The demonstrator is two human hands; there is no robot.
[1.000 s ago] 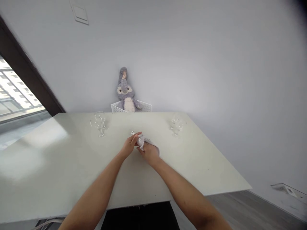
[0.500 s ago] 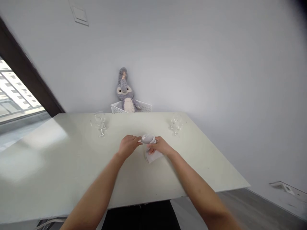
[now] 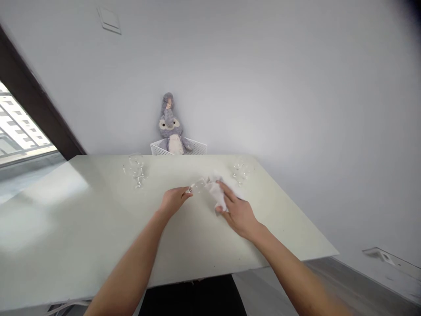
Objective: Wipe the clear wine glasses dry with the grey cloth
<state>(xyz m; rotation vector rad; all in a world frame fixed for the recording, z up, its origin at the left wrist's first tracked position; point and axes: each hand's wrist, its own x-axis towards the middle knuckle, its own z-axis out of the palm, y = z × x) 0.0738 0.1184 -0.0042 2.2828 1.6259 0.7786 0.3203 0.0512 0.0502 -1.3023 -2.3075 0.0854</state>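
Over the middle of the table, my left hand (image 3: 173, 201) pinches the stem end of a small clear stemmed glass (image 3: 198, 185), which lies tilted sideways with its bowl toward the right. Close to the rim of that glass is a white cloth (image 3: 217, 194), held by my right hand (image 3: 240, 215) with the fingers partly extended over it. The cloth is loose, bunched and somewhat blurred. Whether it still touches the glass rim I cannot tell.
Clear stemmed glasses (image 3: 137, 170) stand in a group at the back left of the pale table (image 3: 98, 245). Another group of glasses (image 3: 240, 170) is at the back right. Behind the far edge, a grey plush toy (image 3: 171, 127) sits in a white perforated basket (image 3: 199, 148).
My right hand has drawn back to the right with the cloth, which earlier wrapped the glass. The clear bowl is now uncovered. My left hand has stayed nearly in place.
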